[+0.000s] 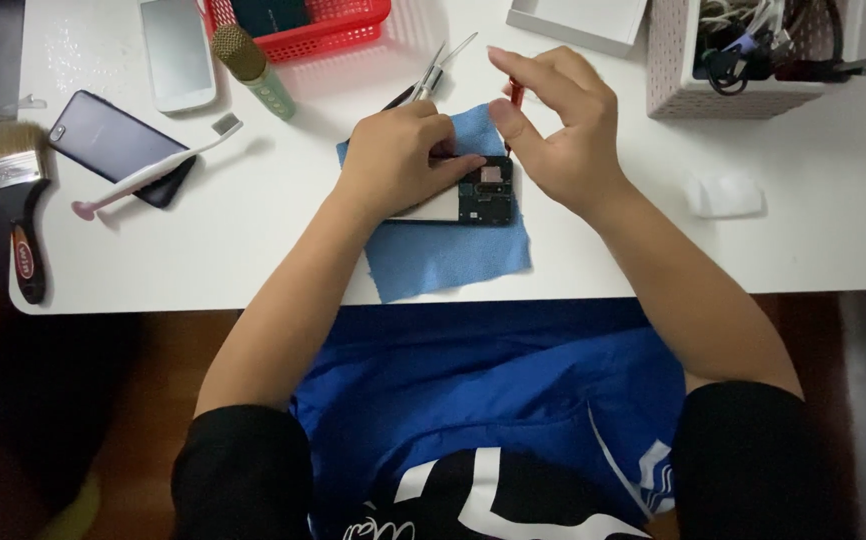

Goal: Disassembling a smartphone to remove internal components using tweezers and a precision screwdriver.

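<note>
An opened phone (481, 196) with its dark circuit board showing lies on a blue cloth (443, 255) on the white table (253, 250). My left hand (398, 155) rests on the phone and presses it down, forefinger stretched toward the board. My right hand (558, 125) hovers just right of the phone and pinches a thin red-handled tool (517, 94) that points down at the board. Metal tweezers (435, 72) lie behind my left hand.
At the left lie a paintbrush (11, 180), a dark phone (118, 145), a white toothbrush (153, 168), a white phone (177, 52) and a small bottle (255, 68). A red basket (298, 22), a white box (578, 20), a cable-filled bin (723, 50) and a white pad (723, 193) sit further back and right.
</note>
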